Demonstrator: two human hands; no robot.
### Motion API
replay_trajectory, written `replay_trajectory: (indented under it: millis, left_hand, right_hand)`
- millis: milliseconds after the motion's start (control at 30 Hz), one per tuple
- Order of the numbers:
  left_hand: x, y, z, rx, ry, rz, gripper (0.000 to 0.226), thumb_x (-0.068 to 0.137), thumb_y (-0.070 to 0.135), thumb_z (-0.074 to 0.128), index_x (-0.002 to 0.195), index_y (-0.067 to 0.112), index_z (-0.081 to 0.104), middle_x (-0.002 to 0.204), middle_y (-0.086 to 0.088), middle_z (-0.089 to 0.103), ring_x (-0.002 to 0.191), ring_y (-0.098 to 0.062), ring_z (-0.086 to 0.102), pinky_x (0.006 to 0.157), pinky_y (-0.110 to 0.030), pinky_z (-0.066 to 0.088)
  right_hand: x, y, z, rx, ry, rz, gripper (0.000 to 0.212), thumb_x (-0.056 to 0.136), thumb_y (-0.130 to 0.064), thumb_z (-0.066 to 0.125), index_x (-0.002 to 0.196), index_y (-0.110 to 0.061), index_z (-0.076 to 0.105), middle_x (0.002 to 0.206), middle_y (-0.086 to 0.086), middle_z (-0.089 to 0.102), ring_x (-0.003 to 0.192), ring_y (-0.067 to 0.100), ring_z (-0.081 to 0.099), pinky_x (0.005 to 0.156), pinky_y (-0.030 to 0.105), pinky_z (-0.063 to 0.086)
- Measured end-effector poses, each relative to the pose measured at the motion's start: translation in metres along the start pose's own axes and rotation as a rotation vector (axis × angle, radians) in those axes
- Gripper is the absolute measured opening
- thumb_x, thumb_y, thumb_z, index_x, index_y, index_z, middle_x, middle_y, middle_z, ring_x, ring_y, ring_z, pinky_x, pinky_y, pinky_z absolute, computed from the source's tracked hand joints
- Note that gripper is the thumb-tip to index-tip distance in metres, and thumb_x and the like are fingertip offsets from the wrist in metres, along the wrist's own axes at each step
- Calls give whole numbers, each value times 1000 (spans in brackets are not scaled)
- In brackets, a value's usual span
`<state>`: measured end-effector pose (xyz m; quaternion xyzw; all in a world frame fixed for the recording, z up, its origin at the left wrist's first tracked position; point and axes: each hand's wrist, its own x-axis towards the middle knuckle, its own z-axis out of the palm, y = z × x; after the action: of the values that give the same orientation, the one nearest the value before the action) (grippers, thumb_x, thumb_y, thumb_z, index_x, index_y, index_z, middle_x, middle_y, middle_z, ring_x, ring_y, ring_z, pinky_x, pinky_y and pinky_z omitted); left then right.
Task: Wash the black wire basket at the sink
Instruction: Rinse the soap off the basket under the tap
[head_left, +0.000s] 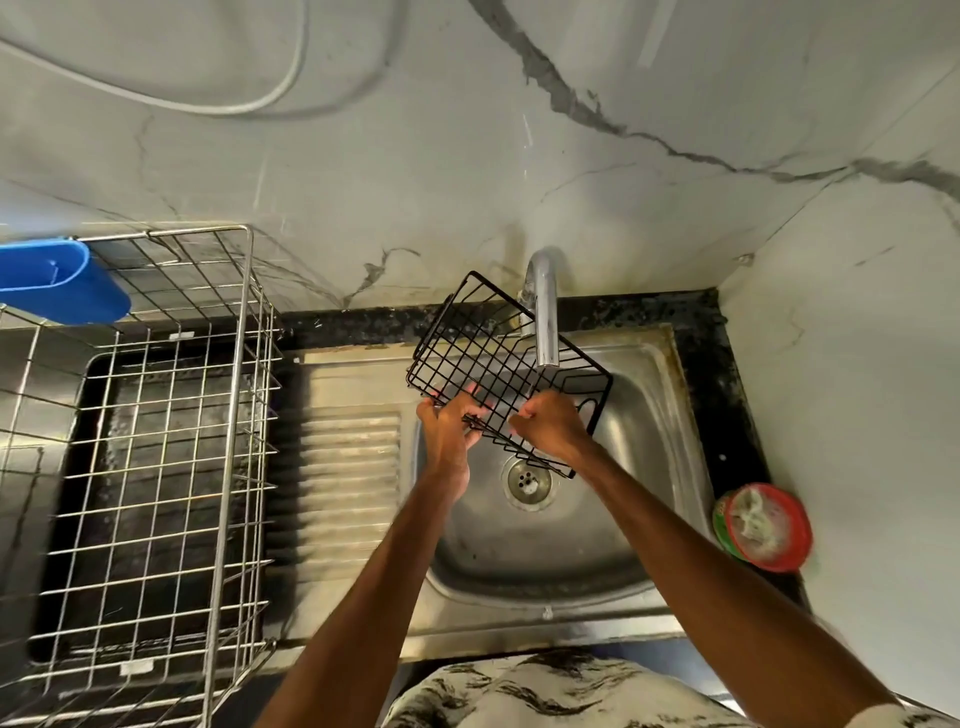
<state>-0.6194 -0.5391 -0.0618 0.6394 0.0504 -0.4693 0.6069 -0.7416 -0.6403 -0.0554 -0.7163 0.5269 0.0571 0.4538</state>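
Your left hand (448, 427) and right hand (549, 422) both grip the black wire basket (498, 358) — tilted (under the tap (543, 312)) over the sink (649, 415).

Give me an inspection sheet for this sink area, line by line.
Surface: steel sink, drainboard on its left.
Job's things: black wire basket tilted over the basin, at the tap.
Clutter: red tub on the counter, right.
Grips: left hand and right hand hold the basket's near edge.
Cables: white cord looped on the wall.
Surroundings: wire dish rack with blue holder, left.
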Motion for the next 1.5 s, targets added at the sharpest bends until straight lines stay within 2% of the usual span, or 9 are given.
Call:
replay_trajectory:
  millis: [233, 433, 600, 700, 900, 1100, 1267, 1367, 1500]
  left_hand:
    - [-26, 20, 10, -8, 7, -34, 95, 54, 37, 79, 137, 8, 43, 137, -20, 56, 121, -38, 62, 105, -59, 50]
    - [-27, 18, 10, -14, 28, -41, 87, 59, 40, 81, 132, 7, 46, 135, -20, 59, 117, -36, 65, 99, -55, 55]
    - [-29, 29, 9, 53, 12, -29, 48, 92, 2, 62, 125, 12, 30, 135, -20, 51, 119, -35, 60, 109, -58, 45]
    - [-26, 29, 6, 57, 23, -16, 50, 94, 2, 63, 127, 15, 28, 138, -22, 47, 123, -38, 57, 110, -59, 45]
    - [-20, 32, 8, 34, 28, -8, 65, 87, 9, 71, 134, 14, 27, 141, -23, 44, 124, -38, 57, 100, -52, 52]
    - [-26, 26, 8, 39, -5, -17, 60, 88, 11, 73, 130, 14, 29, 136, -24, 48, 115, -36, 61, 104, -57, 52]
    - [-26, 26, 9, 7, 28, -10, 53, 92, 6, 67, 131, 13, 31, 134, -22, 49, 109, -29, 61, 105, -60, 49]
    - [-25, 27, 7, 19, 35, -6, 56, 89, 8, 69, 130, 14, 31, 135, -22, 49, 115, -33, 60, 104, -59, 50]
    - [-31, 26, 4, 52, 40, 14, 56, 95, 5, 66, 138, -1, 32, 119, -1, 45, 111, -25, 59, 106, -60, 49]
  right_hand:
    - [7, -1, -21, 156, -281, 187, 23, 95, -29, 71, 87, -8, 73, 72, 3, 73, 63, 13, 69, 56, 22, 54]
    - [18, -2, -29, -103, 167, -14, 15, 85, -23, 81, 82, -10, 74, 73, 0, 73, 66, 12, 70, 71, 29, 61]
    - [18, -12, -41, 835, -62, 72, 15, 98, -13, 64, 100, -1, 71, 93, 15, 76, 87, 26, 76, 77, 30, 63]
    - [21, -23, -44, 1041, -134, 104, 21, 104, -10, 52, 100, 2, 70, 95, 17, 76, 85, 24, 76, 80, 32, 63]
    - [21, -11, -46, 324, -414, 159, 16, 95, -8, 67, 105, 5, 71, 100, 21, 76, 86, 24, 74, 80, 33, 63]
    - [45, -17, -55, 214, 50, 133, 21, 92, -15, 74, 101, 3, 72, 77, 9, 73, 69, 18, 71, 70, 30, 61]
    - [27, -18, -41, -36, 117, 61, 8, 95, -14, 65, 96, -7, 68, 85, 8, 66, 75, 18, 68, 64, 31, 59]
    - [14, -8, -11, -276, 33, -15, 28, 96, -12, 54, 68, -14, 53, 69, 1, 55, 61, 12, 53, 50, 23, 38]
    - [8, 0, 1, -246, -233, -27, 38, 95, -18, 63, 57, -18, 59, 54, -3, 59, 53, 13, 57, 57, 25, 46]
